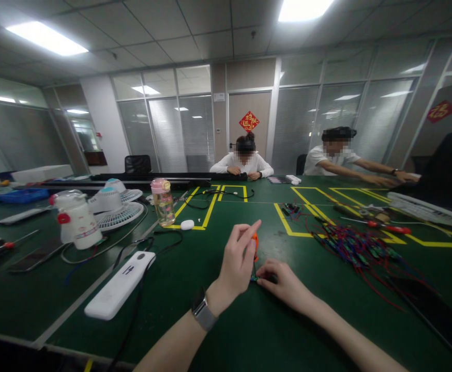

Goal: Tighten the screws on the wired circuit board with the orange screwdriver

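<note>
Near the middle of the green table, my left hand, with a watch on its wrist, is closed around the orange handle of a screwdriver. The handle is partly hidden behind the fingers. Its thin dark shaft points straight down, and its tip meets a small green circuit board on the tabletop. My right hand rests low on the table just right of that board, thumb and fingers pinching its edge. Only a little of the board shows between the fingertips and the shaft.
Many small boards with red and blue wires lie heaped to the right, near a red-handled screwdriver. A long white device, a white jug, a clear bottle and fans stand left. Two people sit across the table.
</note>
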### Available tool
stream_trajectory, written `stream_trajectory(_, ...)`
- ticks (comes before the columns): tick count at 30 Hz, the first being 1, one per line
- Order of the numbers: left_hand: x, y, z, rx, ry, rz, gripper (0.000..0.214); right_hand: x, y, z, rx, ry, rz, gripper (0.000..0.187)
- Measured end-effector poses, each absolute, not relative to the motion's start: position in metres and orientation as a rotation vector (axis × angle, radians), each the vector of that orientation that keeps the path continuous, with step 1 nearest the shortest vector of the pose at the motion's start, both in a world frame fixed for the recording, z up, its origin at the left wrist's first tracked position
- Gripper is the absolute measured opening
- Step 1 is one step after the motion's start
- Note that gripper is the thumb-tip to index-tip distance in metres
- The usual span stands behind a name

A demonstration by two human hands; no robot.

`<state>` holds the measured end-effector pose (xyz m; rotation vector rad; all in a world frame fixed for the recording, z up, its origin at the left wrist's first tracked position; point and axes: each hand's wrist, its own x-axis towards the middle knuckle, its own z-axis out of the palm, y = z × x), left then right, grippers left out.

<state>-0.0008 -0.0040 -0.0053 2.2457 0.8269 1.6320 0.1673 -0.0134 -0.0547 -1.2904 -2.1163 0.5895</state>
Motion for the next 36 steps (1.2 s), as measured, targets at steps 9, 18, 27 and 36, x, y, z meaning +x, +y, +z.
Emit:
stream_trajectory(9, -0.0006, -0.0024, -0.0051, 2.274, 0.898, 1.682, 0.029, 0.1671, -0.0137, -0.0540, -1.298, -2.119, 0.587, 0.010)
stream_trajectory(18, -0.0007, -0.0034, -0.0022, 2.295, 0.794, 1.612, 0.040, 0.1667, -0.0149, -0.0546, -1.290, -2.137, 0.539, 0.011)
stream_trajectory(27, -0.0005, -0.0024, -0.0055, 2.285, 0.835, 1.599, 0.038, 0.1647, -0.0181, -0.0494, -1.323, -2.139, 0.540, 0.011)
stream_trajectory(36, -0.0012, -0.0021, -0.0060, 2.337, 0.904, 1.656, 0.031, 0.1653, -0.0172, -0.0515, -1.329, -2.144, 0.527, 0.011)
